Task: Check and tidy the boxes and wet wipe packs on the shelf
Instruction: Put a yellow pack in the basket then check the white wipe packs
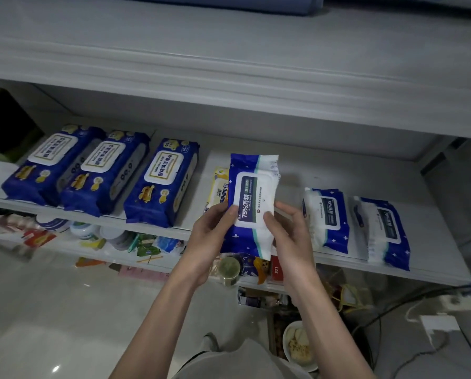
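A blue and white 75% alcohol wipe pack (252,192) is lifted above the front of the white shelf (338,170). My left hand (212,239) grips its left edge and my right hand (286,236) grips its right edge, thumbs on the white lid. Behind it lies a yellow wipe pack (218,187), partly hidden. Three dark blue kitchen wipe packs (103,170) lie in a row at the left. Two more alcohol wipe packs (357,222) lie at the right.
An upper shelf board (229,64) overhangs the packs. The lower shelf (92,242) holds snacks, jars and small packets. Below are a bowl of food (297,346), cables and a white power strip (458,302) on the pale floor.
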The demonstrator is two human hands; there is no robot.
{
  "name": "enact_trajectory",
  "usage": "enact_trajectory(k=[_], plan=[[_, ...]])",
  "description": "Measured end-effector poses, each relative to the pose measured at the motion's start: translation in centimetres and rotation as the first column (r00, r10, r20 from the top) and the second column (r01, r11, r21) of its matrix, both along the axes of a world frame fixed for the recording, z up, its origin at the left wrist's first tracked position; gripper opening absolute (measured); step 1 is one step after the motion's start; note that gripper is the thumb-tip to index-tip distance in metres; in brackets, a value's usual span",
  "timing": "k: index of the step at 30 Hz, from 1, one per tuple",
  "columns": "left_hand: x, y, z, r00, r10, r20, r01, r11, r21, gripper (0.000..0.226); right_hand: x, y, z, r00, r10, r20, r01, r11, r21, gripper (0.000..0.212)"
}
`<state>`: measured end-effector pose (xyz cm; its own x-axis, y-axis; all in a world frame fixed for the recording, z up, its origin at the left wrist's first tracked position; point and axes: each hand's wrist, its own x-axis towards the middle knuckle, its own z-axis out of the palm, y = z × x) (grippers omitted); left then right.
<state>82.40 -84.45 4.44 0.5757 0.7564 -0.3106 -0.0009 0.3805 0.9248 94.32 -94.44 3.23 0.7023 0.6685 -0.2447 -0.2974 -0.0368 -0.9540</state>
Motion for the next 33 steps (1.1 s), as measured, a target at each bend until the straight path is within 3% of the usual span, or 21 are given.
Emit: enact_trajectory(k=[6,14,33], plan=[[-0.6,1.1,1.0,0.992,-0.108,0.066,0.11,0.993,-0.033,0.026,0.1,0.3,0.1,0.998,-0.044,-0.052,0.048,0.995,0.086,0.038],[-1.0,1.6,0.9,0.991,-0.107,0.076,0.114,0.988,-0.102,0.038,-0.1,0.1,-0.2,0.997,-0.049,-0.055,0.055,0.993,0.106,0.048],[-1.2,2.0,0.5,0.981,-0.108,0.163,0.118,0.992,-0.054,0.051,0.0,-0.4,-0.6,0.999,0.025,0.045,-0.033,0.985,0.171,0.052]])
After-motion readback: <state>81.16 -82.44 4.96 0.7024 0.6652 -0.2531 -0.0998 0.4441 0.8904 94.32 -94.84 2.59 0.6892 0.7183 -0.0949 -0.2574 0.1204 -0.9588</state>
